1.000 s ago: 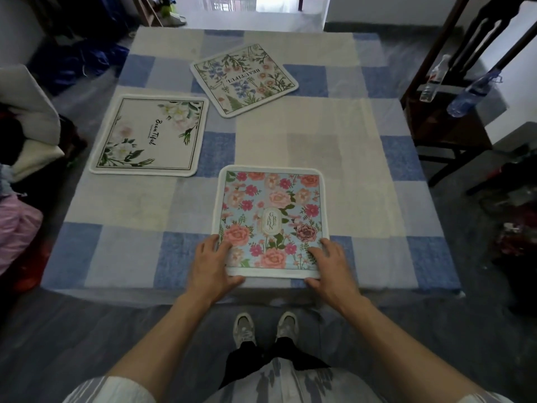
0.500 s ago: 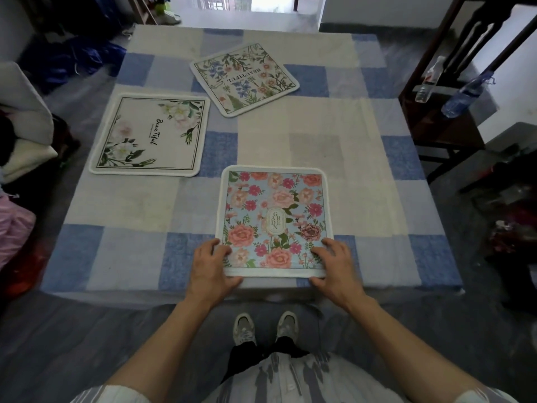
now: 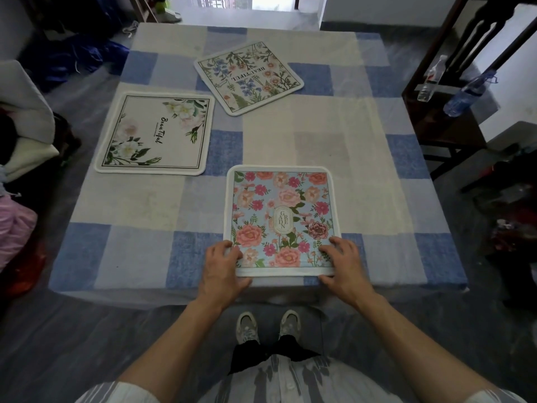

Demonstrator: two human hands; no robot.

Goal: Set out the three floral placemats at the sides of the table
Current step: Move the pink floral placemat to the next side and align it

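Note:
A blue placemat with pink roses [image 3: 280,216] lies flat at the near edge of the table [image 3: 139,251], straight in front of me. My left hand [image 3: 222,266] holds its near left corner, fingers bent on top and thumb at the near edge. My right hand [image 3: 344,264] holds the near right corner the same way. A white placemat with white flowers [image 3: 155,132] lies by the left side. A cream placemat with blue and orange wildflowers [image 3: 248,77] sits skewed near the far middle.
A blue and cream checked cloth covers the table. A dark wooden chair [image 3: 444,123] with two plastic bottles [image 3: 465,96] stands at the right side. Cushions and clothes [image 3: 20,135] pile up on the left. My shoes [image 3: 267,325] are under the near edge.
Both hands stay on the rose placemat's near corners; their fingers have bent more on it. The other two placemats have not moved.

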